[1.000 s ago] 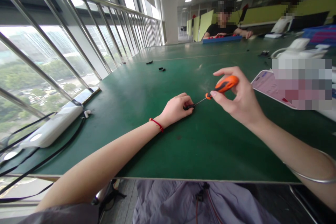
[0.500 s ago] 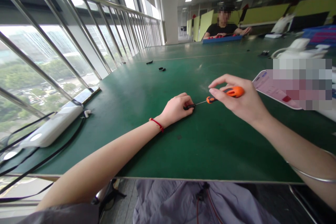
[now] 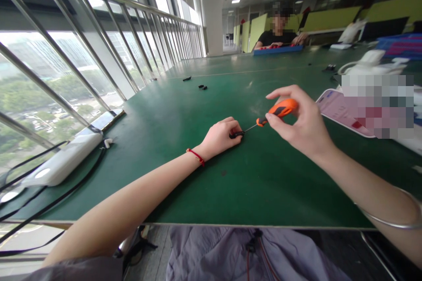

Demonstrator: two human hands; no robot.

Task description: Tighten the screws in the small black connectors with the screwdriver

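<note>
Screwdriver with a chunky orange-and-black handle and thin metal shaft (image 3: 282, 107) is in the right hand (image 3: 306, 127), tilted, with its tip down at the end of a small, dark black piece (image 3: 235, 135); too tiny to tell if it's actually seated in anything. Treating that piece as the middle of the clock, the handle sits at about 2 o'clock. Right thumb's pressed on the handle and the index finger sticks out clear of it; can't really see what the other fingers are doing. Left hand (image 3: 222, 136) rests on the glossy green desk (image 3: 198, 193), fingers clamped on the black piece, with a red cord bracelet (image 3: 195, 156) on that wrist at 8 o'clock. Couple of little black bits (image 3: 202, 87) and a skinny black sliver (image 3: 187, 78) lie farther back, between 10 and 11. Long white plastic device (image 3: 66, 158) is way over at 9, black straps or cables near it. Flat white-edged gadget with a pink screen (image 3: 343, 109) is near 3. Up at 1 o'clock, a person in a black top (image 3: 278, 35) sits behind a long blue tray (image 3: 278, 49).
</note>
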